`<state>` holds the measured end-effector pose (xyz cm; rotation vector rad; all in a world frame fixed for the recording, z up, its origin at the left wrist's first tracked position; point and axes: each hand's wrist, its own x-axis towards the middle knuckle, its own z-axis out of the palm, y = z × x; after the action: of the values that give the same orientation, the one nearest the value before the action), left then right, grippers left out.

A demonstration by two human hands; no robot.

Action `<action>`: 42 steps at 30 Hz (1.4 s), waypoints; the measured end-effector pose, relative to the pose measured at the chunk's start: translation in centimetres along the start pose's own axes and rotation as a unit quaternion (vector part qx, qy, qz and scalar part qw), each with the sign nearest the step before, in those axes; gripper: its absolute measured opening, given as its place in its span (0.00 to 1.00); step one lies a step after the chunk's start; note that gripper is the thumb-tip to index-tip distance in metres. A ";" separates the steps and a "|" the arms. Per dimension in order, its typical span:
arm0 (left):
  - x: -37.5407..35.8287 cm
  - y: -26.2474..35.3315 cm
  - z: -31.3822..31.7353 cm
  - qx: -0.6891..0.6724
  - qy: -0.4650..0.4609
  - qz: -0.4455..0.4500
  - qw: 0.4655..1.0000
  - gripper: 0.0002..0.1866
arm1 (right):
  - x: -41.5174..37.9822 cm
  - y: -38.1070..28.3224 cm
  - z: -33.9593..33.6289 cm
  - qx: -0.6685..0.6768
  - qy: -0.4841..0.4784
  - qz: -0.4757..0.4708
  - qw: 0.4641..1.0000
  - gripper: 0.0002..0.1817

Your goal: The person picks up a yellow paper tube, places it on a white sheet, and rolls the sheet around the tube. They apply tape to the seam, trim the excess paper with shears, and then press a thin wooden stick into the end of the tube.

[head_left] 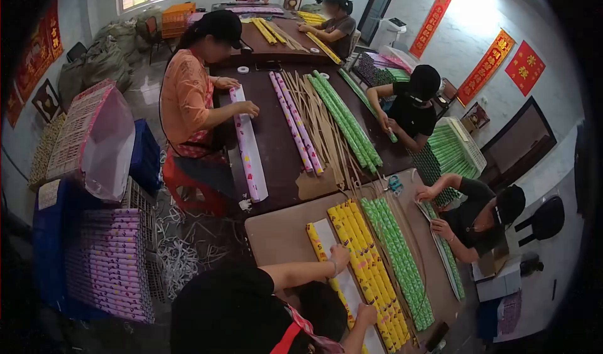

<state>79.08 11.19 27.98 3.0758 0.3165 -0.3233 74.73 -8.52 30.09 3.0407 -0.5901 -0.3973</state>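
Note:
In the foreground my left hand (340,259), with a band at the wrist, has its fingers closed at the upper part of a yellow patterned wrapping-paper roll (316,244) whose white inner side shows. Lower down, my right hand (365,317) is closed at the edge of that same paper. Both hands' fingertips are partly hidden. Just right of them lie several finished yellow wrapping-paper rolls (367,260), side by side. Beyond these is a row of green patterned rolls (399,263).
A co-worker in orange (186,96) handles a pink-patterned sheet (248,144) across the dark table (276,184). Other people work at the right and back. Brown paper strips (314,115) and blue scissors (394,185) lie between. A crate of purple rolls (116,266) stands left.

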 end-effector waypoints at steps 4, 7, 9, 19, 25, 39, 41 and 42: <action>0.3 0.1 0.9 -0.098 0.042 0.008 0.994 0.06 | 0.5 0.6 1.2 -0.010 0.057 -0.018 0.998 0.17; 0.7 0.3 2.3 -0.205 0.090 0.103 0.969 0.06 | -0.8 -0.3 -1.0 0.016 0.036 -0.009 0.999 0.17; -0.1 0.8 1.3 -0.206 0.052 0.125 0.969 0.06 | -0.9 -0.1 -0.7 0.029 0.008 0.002 1.000 0.17; -0.8 2.6 3.5 -0.174 0.040 0.085 0.980 0.07 | 0.5 0.5 0.8 0.017 0.034 -0.004 0.999 0.17; 0.7 0.2 1.9 -0.204 0.007 -0.007 0.979 0.08 | 0.6 0.9 0.8 0.061 0.003 -0.003 0.998 0.19; 2.2 -4.1 0.8 -0.190 0.085 -0.104 0.972 0.07 | 0.6 0.9 0.7 0.084 0.003 -0.017 0.996 0.18; 0.9 -2.8 0.5 -0.222 0.081 -0.033 0.971 0.08 | 0.5 1.0 0.5 0.081 0.007 -0.027 0.996 0.18; 0.0 -2.0 0.5 -0.252 0.077 0.039 0.964 0.08 | 0.5 0.9 0.5 0.080 0.003 -0.027 0.996 0.18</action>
<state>78.56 13.09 27.50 2.6016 0.2343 0.0051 74.68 -9.54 29.56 3.2151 -0.5666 -0.3577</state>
